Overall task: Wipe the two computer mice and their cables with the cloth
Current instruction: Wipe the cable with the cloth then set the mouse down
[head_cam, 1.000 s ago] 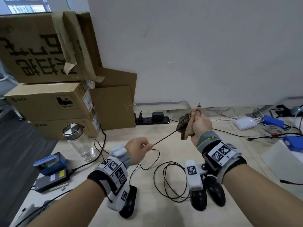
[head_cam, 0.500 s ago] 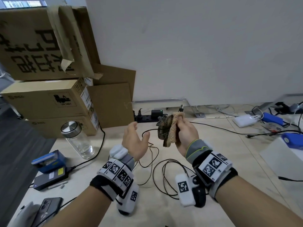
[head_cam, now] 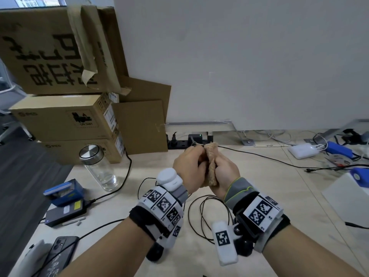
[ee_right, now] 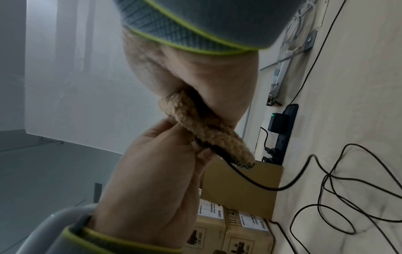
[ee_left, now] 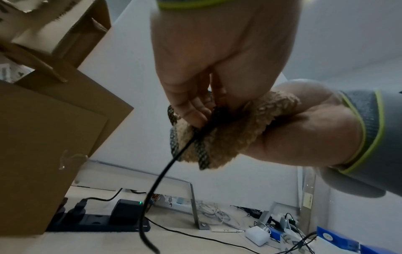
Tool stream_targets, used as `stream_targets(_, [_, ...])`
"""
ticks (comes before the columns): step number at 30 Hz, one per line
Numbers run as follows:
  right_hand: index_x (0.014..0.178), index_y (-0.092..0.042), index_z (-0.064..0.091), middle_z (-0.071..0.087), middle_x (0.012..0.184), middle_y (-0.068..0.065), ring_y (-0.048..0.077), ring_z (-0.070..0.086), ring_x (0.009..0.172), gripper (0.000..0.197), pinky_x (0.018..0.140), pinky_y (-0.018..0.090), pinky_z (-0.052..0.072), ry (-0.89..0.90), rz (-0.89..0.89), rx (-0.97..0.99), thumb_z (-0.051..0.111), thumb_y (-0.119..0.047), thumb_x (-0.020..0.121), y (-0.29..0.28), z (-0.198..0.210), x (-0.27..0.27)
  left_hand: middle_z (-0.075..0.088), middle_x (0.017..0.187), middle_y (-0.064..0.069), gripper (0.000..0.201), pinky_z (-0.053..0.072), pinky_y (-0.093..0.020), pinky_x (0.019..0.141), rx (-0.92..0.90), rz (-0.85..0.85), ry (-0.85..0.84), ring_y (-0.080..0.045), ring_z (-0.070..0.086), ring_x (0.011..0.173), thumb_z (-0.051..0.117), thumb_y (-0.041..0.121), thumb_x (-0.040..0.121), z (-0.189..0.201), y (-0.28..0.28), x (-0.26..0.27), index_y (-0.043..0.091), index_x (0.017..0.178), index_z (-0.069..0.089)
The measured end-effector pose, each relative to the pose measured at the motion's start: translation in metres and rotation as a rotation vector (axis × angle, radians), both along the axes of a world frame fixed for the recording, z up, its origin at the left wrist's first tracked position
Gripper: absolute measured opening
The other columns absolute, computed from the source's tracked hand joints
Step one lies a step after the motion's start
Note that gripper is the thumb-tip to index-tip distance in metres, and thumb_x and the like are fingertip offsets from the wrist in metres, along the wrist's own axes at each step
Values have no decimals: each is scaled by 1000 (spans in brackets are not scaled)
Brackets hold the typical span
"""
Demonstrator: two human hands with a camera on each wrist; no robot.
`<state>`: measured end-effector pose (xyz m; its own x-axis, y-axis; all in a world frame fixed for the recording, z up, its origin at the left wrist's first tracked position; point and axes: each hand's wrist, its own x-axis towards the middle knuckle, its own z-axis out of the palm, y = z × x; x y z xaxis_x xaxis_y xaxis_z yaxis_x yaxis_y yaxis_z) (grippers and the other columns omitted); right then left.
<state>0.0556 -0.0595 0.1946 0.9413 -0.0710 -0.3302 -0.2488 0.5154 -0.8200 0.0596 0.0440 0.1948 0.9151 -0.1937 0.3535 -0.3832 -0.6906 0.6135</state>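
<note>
My right hand point(head_cam: 220, 159) grips a bunched tan cloth point(head_cam: 212, 162) above the table, and the cloth is folded round a black mouse cable point(ee_left: 161, 175). My left hand point(head_cam: 196, 156) is pressed against the cloth, and its fingertips point(ee_left: 191, 110) pinch the cable where it leaves the fold. The cable hangs down to loose loops point(head_cam: 207, 214) on the table. Two black mice lie near the front edge. One mouse point(head_cam: 155, 253) peeks out under my left wrist and the other mouse point(head_cam: 244, 247) under my right wrist; both are mostly hidden.
Stacked cardboard boxes point(head_cam: 63, 116) stand at the back left, with a glass jar point(head_cam: 97, 168) in front. A black power strip point(head_cam: 179, 141) runs along the wall. A blue box point(head_cam: 65, 191), a power brick and a phone point(head_cam: 60, 248) lie left; chargers and cables point(head_cam: 302, 150) lie right.
Half a second ago my left hand was open and off the cable. It has closed in against the cloth and pinches the cable. My right hand brought the cloth left, nearer.
</note>
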Motion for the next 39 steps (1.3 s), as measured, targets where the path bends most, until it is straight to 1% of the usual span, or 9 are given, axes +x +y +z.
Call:
stream_targets(5, [92, -3, 65, 69, 71, 15, 28, 66, 73, 42, 62, 35, 54, 82, -131, 89, 39, -34, 101, -8, -5, 3, 60, 86, 6, 9, 45, -29, 67, -93, 69, 167, -16, 58, 75, 55, 20, 93, -5, 6, 2, 22, 84, 56])
stream_targets(8, [110, 2, 61, 70, 100, 20, 30, 68, 91, 42, 76, 42, 54, 169, -225, 176, 39, -34, 101, -18, -6, 9, 65, 83, 4, 12, 48, -24, 66, -287, 82, 280, -15, 61, 74, 57, 17, 94, -9, 12, 3, 19, 82, 60])
stream_targets(11, [126, 4, 52, 63, 119, 24, 37, 64, 106, 54, 90, 50, 51, 222, -245, 251, 38, -41, 99, -22, -10, 12, 67, 86, -8, 6, 59, -40, 70, -415, 29, 358, -27, 67, 78, 61, 13, 92, -11, 12, 3, 11, 87, 61])
stream_targets(15, [116, -2, 57, 65, 113, 19, 32, 64, 100, 54, 77, 48, 52, 175, -262, 413, 35, -48, 98, -32, -3, 17, 67, 92, -13, 10, 60, -44, 75, -562, -39, 455, -26, 70, 77, 57, 9, 94, -4, 8, -1, 11, 84, 58])
stream_targets(20, [120, -6, 56, 67, 110, 15, 34, 65, 99, 60, 80, 55, 52, 216, -175, 350, 34, -55, 95, -36, -2, 21, 53, 72, -3, 16, 44, -34, 58, -637, 63, 229, -16, 46, 60, 46, 13, 99, 12, 16, 5, 18, 84, 51])
stream_targets(23, [123, -2, 54, 69, 100, 16, 31, 68, 86, 53, 76, 52, 54, 251, -156, 271, 34, -45, 99, -37, -8, 23, 50, 66, 1, 18, 34, -23, 50, -562, -72, 283, -7, 38, 51, 42, 11, 100, 14, 3, -1, 20, 85, 46])
stream_targets(30, [123, -1, 57, 63, 121, 20, 30, 66, 102, 64, 71, 38, 59, 94, 203, 249, 24, -50, 99, -37, 4, 11, 50, 62, 4, 21, 33, -24, 51, -547, -59, 421, -7, 39, 50, 41, 12, 101, -6, -1, 2, 18, 82, 47])
stream_targets(34, [122, 3, 56, 62, 121, 23, 31, 66, 99, 40, 73, 37, 58, 36, 178, 127, 47, -25, 96, -30, -1, 2, 45, 59, 5, 18, 30, -20, 46, -602, -81, 454, -6, 36, 47, 43, 14, 101, -4, -1, 1, 17, 84, 49])
stream_targets(39, [109, -2, 60, 65, 102, 17, 28, 65, 90, 24, 81, 41, 55, 59, 161, 142, 39, -6, 97, -35, 0, -1, 51, 68, 2, 20, 31, -20, 46, -606, -63, 480, -7, 37, 47, 41, 17, 102, 0, 5, 3, 16, 84, 50])
